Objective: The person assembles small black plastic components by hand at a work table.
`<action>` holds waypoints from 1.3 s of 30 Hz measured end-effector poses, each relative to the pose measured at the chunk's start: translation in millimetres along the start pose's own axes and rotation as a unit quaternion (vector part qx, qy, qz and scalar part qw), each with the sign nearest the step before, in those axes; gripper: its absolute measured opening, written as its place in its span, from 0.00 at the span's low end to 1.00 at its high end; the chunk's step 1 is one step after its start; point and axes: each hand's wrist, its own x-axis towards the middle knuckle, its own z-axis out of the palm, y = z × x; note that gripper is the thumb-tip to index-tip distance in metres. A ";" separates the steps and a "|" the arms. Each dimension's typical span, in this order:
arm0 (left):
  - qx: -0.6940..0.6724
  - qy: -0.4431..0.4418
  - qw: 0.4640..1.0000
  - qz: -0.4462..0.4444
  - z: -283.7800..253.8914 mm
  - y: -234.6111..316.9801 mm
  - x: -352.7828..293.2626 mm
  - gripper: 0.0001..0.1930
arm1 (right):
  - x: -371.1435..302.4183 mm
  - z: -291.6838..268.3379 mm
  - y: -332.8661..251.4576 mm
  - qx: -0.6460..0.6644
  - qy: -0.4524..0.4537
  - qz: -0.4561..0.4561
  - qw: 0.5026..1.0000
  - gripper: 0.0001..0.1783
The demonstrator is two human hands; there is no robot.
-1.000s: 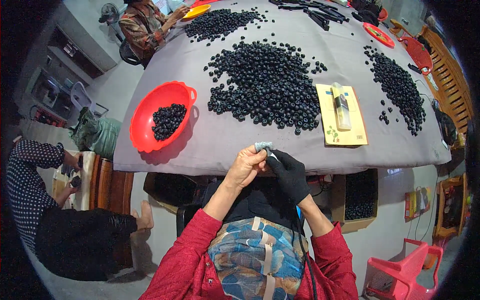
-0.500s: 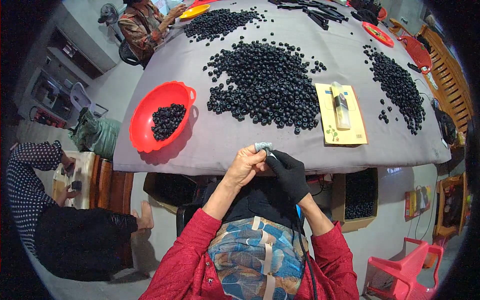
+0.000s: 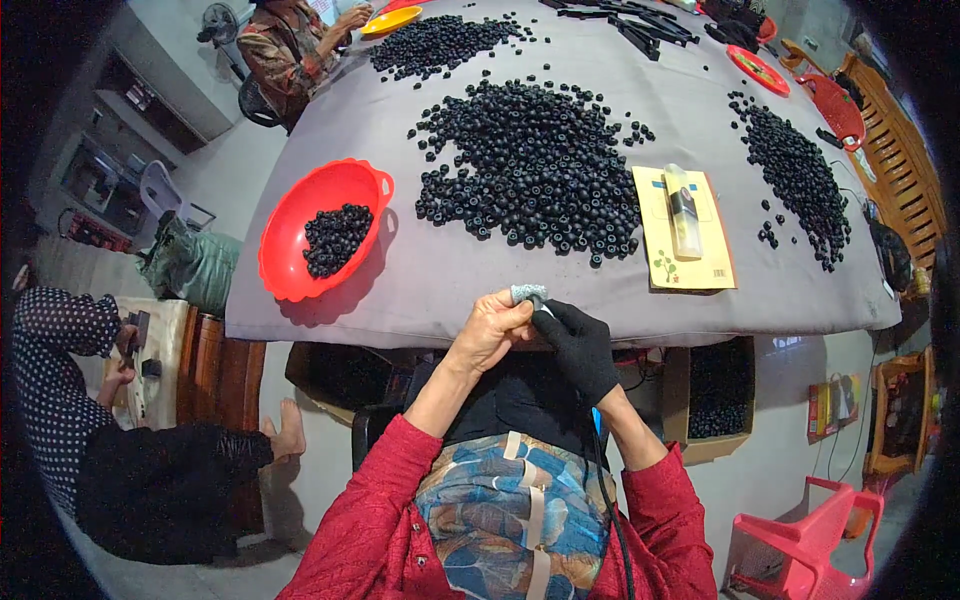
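My left hand [image 3: 490, 330], bare but for a speckled grey sleeve [image 3: 528, 293] on a fingertip, is closed in a pinch at the table's front edge. Against it presses my right hand [image 3: 582, 348] in a black glove, its fingers closed too. Whatever sits between the fingertips is too small and hidden to name. Beyond them spreads a big pile of small round black parts with holes [image 3: 530, 165]. To the left, a red plastic bowl with a scalloped rim [image 3: 283, 250] holds more of these black parts [image 3: 336, 240].
Right of the pile, a clear plastic tube [image 3: 684, 225] lies on a yellow booklet [image 3: 660, 270]. A cardboard box of black parts [image 3: 678, 400] stands below the table. One co-worker [image 3: 285, 50] sits far left; another person [image 3: 60, 370] is at a low bench. A pink chair [image 3: 800, 530] stands lower right.
My hands stay pressed together in nearly the same place. The person at the low bench on the left has shifted their upper body and hands slightly.
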 end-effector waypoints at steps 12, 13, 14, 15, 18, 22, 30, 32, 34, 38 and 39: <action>-0.009 -0.003 1.000 -0.005 -1.3 -0.8 0.9 0.09 | 0.7 0.6 -0.9 0.015 0.006 0.008 1.000 0.14; -0.005 0.004 1.000 -0.006 -1.3 -1.1 1.1 0.09 | 0.4 0.4 -2.1 0.024 0.004 0.013 1.000 0.14; -0.005 0.003 1.000 -0.006 -0.9 -0.9 0.9 0.09 | 0.3 0.2 -2.9 0.033 0.002 0.018 0.999 0.14; -0.004 0.005 1.000 -0.008 0.8 0.5 -0.1 0.09 | 1.0 0.4 -0.6 0.034 0.002 0.018 0.999 0.14; 0.006 0.004 1.000 -0.003 -0.3 -1.1 -0.4 0.09 | 2.9 0.1 5.1 0.038 0.010 0.026 0.999 0.14; -0.013 -0.006 1.000 0.006 -2.4 -3.7 1.8 0.09 | 5.2 0.1 12.5 0.006 0.022 -0.010 1.000 0.15; -0.070 -0.030 0.997 0.012 6.7 -3.6 2.5 0.10 | 13.6 -8.8 32.9 -0.148 0.080 -0.240 0.956 0.11; -0.075 -0.038 0.996 0.014 5.4 -2.9 2.0 0.09 | 13.4 -9.9 29.7 -0.041 0.055 -0.099 0.993 0.11; -0.095 -0.040 0.995 0.006 8.7 -0.1 2.6 0.06 | 16.0 -13.2 36.0 -0.161 0.073 -0.196 0.965 0.12; -0.070 -0.033 0.997 0.016 1.8 -4.3 3.3 0.09 | 18.0 -1.7 9.9 0.015 0.068 0.047 0.996 0.14; -0.059 -0.028 0.998 0.008 3.5 -3.9 3.6 0.08 | 17.7 -1.2 5.9 0.015 0.069 0.047 0.996 0.14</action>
